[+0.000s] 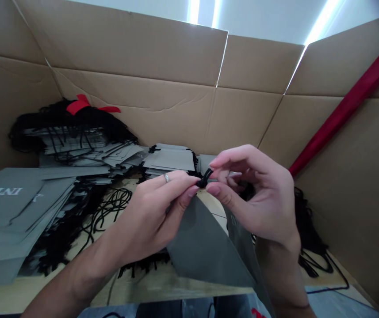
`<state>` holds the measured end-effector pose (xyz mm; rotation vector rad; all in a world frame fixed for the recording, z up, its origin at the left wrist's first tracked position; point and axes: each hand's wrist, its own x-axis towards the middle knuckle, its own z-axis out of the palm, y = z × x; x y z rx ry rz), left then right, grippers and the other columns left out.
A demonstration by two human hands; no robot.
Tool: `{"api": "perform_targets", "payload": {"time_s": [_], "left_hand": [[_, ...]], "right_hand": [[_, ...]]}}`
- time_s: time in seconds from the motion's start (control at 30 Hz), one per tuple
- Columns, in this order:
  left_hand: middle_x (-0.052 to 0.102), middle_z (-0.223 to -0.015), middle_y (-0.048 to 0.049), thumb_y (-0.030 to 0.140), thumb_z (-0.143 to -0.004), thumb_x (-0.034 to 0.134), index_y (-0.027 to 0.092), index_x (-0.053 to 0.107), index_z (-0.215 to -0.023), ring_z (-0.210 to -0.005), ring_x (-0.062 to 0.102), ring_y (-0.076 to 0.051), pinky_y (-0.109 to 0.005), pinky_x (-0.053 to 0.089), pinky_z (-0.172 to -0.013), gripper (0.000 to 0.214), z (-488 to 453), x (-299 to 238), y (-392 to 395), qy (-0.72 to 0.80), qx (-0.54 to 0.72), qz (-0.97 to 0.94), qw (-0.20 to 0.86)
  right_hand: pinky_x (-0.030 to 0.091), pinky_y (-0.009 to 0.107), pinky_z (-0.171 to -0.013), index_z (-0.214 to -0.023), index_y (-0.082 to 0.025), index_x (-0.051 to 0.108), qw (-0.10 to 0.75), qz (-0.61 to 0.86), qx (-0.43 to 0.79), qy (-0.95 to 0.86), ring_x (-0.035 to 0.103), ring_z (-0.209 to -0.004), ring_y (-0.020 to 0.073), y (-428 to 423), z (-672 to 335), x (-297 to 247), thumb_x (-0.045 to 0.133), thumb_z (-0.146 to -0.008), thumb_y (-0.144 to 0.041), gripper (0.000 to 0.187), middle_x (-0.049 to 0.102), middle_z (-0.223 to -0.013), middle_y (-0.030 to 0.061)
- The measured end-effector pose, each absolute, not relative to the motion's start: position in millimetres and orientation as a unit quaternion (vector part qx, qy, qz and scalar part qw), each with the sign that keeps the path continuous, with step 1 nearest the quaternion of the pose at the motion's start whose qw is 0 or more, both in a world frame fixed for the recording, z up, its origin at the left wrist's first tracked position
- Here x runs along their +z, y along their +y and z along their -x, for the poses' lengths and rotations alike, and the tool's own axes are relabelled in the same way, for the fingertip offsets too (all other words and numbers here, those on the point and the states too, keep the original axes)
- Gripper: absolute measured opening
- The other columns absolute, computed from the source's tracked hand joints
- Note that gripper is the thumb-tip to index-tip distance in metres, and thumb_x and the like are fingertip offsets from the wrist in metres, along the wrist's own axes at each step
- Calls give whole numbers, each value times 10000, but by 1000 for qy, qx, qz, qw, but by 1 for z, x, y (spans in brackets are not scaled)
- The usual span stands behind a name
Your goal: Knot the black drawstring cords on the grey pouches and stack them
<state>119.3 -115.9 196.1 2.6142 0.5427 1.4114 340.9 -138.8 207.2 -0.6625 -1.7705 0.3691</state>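
Cardboard walls (pixel 136 53) rise around a pale wooden table (pixel 149 289) bearing stacked bags (pixel 10 212). Above it, the left hand (pixel 159 203) pinches a black cord (pixel 207 176) over a grey bag (pixel 205 243); the right hand (pixel 258 194) curls narrowly by the cord's tip, its grip unclear.

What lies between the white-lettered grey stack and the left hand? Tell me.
In the head view: the dark fringe along that stack, then loose black cords on the tabletop before the left hand.
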Motion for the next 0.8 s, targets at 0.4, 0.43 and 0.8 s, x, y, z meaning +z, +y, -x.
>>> {"api": "perform_targets", "payload": {"time_s": [0.4, 0.43, 0.8], "left_hand": [[607, -896, -8, 55, -1105, 470, 130, 627, -1096, -797, 531, -106, -240, 439, -712, 174, -120, 196, -117, 172, 454, -873, 46], [599, -900, -9, 52, -1105, 465, 131, 622, -1094, -800, 523, -108, -245, 435, -715, 175, -120, 197, -116, 169, 450, -875, 46], [550, -906, -26, 60, -1109, 488, 124, 631, -1064, -848, 452, -140, -297, 394, -753, 163, -120, 193, -108, 139, 443, -881, 85]], "right_hand": [[470, 315, -561, -1017, -248, 762, 560, 284, 12, -778, 580, -684, 127, -145, -335, 208, 820, -919, -133, 162, 755, -934, 12], [479, 315, -556, -1026, -255, 762, 558, 285, 9, -779, 577, -671, 127, -145, -334, 208, 811, -923, -138, 163, 755, -922, 8], [552, 265, -647, -1011, -232, 736, 543, 310, -16, -780, 561, -659, 90, -150, -332, 207, 746, -890, -53, 216, 723, -851, -38]]}}
